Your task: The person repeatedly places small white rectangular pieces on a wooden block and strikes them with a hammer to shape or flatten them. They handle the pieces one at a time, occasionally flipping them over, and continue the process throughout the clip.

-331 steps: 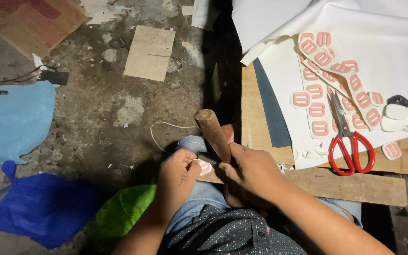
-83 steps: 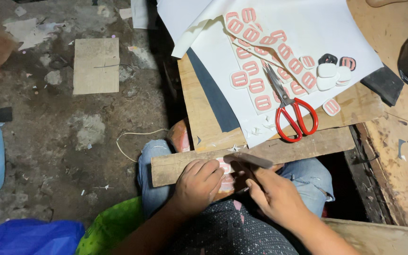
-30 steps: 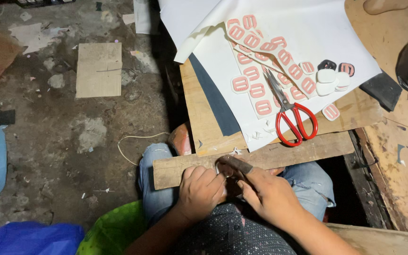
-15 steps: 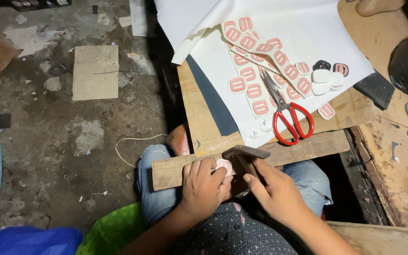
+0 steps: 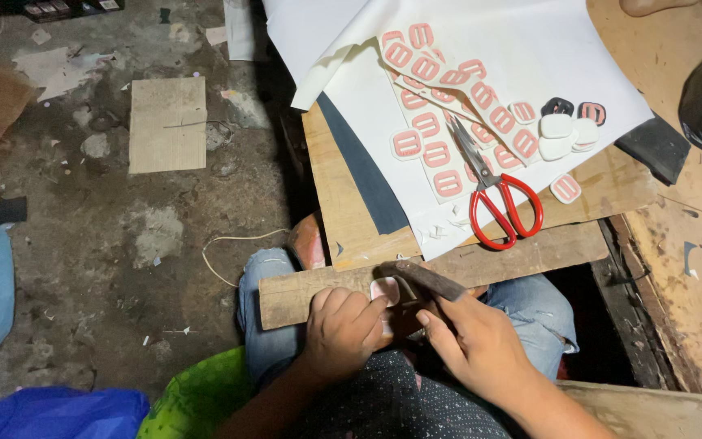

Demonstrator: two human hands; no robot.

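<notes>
Head view, compared with half a second earlier: the right hand (image 5: 481,345) has kept its dark blade tool (image 5: 420,276) at the small pink patch (image 5: 385,289), and the left hand (image 5: 343,329) has not released it; trimming appears mid-stroke. Left fingers (image 5: 371,309) are curled, pinning the patch to the wooden board (image 5: 530,256) across the lap. Right fingers are closed round the tool handle. Red scissors (image 5: 501,207) lie unused on the white sheet (image 5: 530,57)
</notes>
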